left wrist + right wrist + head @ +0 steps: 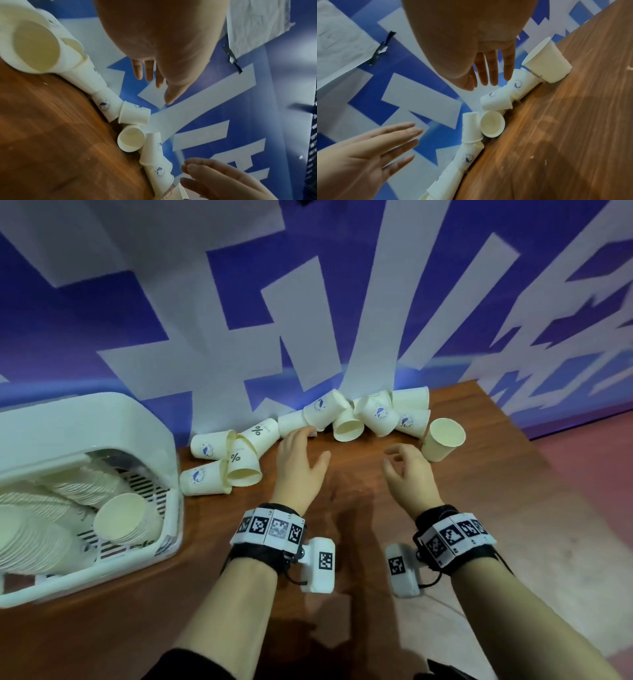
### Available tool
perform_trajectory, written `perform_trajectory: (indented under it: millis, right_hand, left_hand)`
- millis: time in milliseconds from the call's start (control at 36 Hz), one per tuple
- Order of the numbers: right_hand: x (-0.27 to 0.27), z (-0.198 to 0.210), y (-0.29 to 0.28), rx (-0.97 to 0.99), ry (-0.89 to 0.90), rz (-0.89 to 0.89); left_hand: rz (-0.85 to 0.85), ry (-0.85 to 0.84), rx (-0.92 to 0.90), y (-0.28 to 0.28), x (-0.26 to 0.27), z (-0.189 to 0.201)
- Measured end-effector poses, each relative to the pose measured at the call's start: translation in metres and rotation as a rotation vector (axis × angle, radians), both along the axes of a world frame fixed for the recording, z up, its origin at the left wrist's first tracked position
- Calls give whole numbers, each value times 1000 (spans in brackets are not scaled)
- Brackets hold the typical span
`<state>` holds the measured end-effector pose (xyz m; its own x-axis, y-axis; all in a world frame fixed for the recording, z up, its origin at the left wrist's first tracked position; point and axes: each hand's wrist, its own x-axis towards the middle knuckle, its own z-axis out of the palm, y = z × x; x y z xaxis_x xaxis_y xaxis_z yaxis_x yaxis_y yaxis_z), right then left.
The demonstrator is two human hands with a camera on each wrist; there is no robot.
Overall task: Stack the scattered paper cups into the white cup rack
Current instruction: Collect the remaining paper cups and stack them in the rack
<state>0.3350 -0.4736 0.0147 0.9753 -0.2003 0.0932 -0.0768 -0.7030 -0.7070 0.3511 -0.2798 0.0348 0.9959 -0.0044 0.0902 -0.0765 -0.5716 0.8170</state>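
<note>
Cream-white paper cups point(346, 416) lie tumbled on their sides in a loose row along the far edge of the brown wooden tabletop point(479, 508), against a blue wall with large white shapes point(171, 302). Some carry a small blue round logo, others a black percent sign. At the right end of the row one plain cup point(442, 444) tilts with its open mouth toward the camera. At the left end four cups point(222, 463) cluster just beside the white plastic cup rack point(113, 419), which stands at the left of the tabletop and holds long nested stacks of cups point(68, 508) lying across its slotted floor.

The left hand point(301, 467) reaches toward the middle of the row, its fingers point(139, 69) straight and slightly spread, fingertips near a cup; whether they touch it I cannot tell. The right hand point(407, 474) hovers above the tabletop near the plain cup, fingers point(489, 70) loosely extended, empty. Both wrists wear black bands with white marker tiles point(270, 527).
</note>
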Motion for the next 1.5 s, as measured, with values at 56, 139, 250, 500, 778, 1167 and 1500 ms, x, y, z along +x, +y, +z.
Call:
perform_trajectory:
  millis: [56,139,250,500,778,1167,1500]
  right_hand:
    - [5,-4,-17,5,-7,-31]
    - [12,-10,-41,1,-47,-80]
    - [20,-20,-67,-48,-89,-177]
    - [42,-35,-103,-18,-35,-335]
    - [68,-56,-120,45,60,-338]
    - [70,-67,-116,171,2,-374]
    - [47,-49,-103,243,-91,-357]
  left_hand:
    - [-31,2,32,-16,10,-3]
    - [-80,-21,102,-38,27,-9]
    - [-128,-109,233,-64,49,-16]
    - [-265,-157,548,-112,92,-35]
    - [-437,-211,995,-141,125,-50]
    - [-473,-185,1092,-149,142,-56]
    - [-451,-335,1023,-138,114,-37]
